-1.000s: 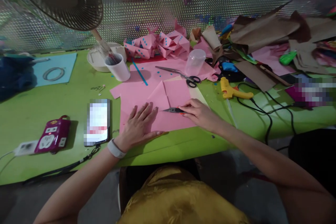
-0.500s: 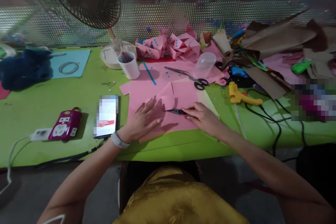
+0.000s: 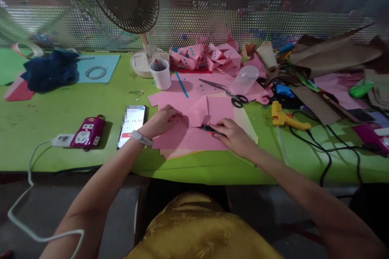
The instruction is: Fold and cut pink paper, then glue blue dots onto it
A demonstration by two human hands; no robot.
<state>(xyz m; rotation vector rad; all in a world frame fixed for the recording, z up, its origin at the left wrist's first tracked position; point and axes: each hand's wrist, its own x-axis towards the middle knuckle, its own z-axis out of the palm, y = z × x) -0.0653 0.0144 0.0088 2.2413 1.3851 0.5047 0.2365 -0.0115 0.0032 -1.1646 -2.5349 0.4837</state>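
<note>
A black utility knife (image 3: 209, 129) with a red part is gripped in my right hand (image 3: 232, 134), its tip low over the pink paper (image 3: 179, 139). Just left of the tip and above it, a folded pink flap (image 3: 198, 112) stands up from the sheet. On the left part of the paper, my left hand (image 3: 164, 120) has its fingers loosely bent and apart, with nothing visible in them. A cream sheet (image 3: 246, 119) shows from under the pink paper on the right.
Behind the paper lie scissors (image 3: 223, 89), a clear plastic cup (image 3: 246, 79) and folded pink paper shapes (image 3: 190, 54). A phone (image 3: 131, 129) and purple power socket (image 3: 88, 131) are at left. A yellow glue gun (image 3: 287, 117) with black cables lies at right, near brown scraps (image 3: 334, 54).
My left hand has gone from flat and spread on the paper to loosely bent, slightly up and left on the sheet. My right hand keeps the knife near the flap. The view has shifted left.
</note>
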